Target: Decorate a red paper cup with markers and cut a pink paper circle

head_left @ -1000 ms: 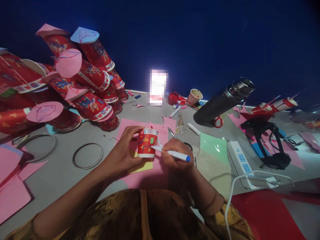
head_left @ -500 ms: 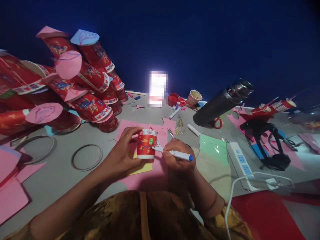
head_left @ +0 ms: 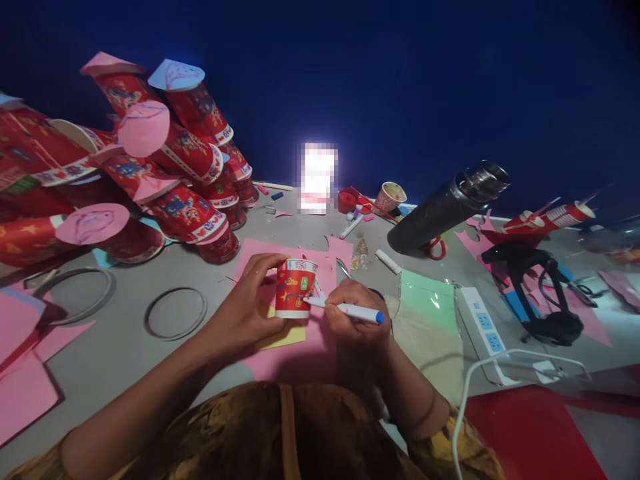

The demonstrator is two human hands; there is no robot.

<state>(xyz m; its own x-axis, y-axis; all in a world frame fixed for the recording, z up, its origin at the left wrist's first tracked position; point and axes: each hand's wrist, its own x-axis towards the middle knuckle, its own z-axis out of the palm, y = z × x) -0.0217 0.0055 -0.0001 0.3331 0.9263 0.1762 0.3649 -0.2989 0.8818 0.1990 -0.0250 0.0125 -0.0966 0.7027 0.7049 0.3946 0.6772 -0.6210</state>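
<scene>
My left hand [head_left: 250,303] grips a red paper cup [head_left: 293,290] by its rim and base, thumb below and fingers above. The cup is upright, with a white patterned band and a green label. My right hand [head_left: 353,313] is closed around a white marker [head_left: 357,312] with a blue end. The marker's tip meets the lower right side of the cup, or comes very near it. Beneath the hands lie a pink paper sheet [head_left: 315,353] and a small yellow paper [head_left: 283,337].
Stacked red cups [head_left: 185,213] with paper tops rise at left, near tape-like rings [head_left: 176,313]. A bright blurred screen [head_left: 319,177] stands at the back. To the right are a dark flask [head_left: 445,210], a green sheet [head_left: 429,297], a power strip [head_left: 485,333] and a white cable [head_left: 465,400].
The marker's tip has shifted slightly lower along the cup, with the right hand moving a little. The left hand's hold is unchanged. The whole view has shifted slightly.
</scene>
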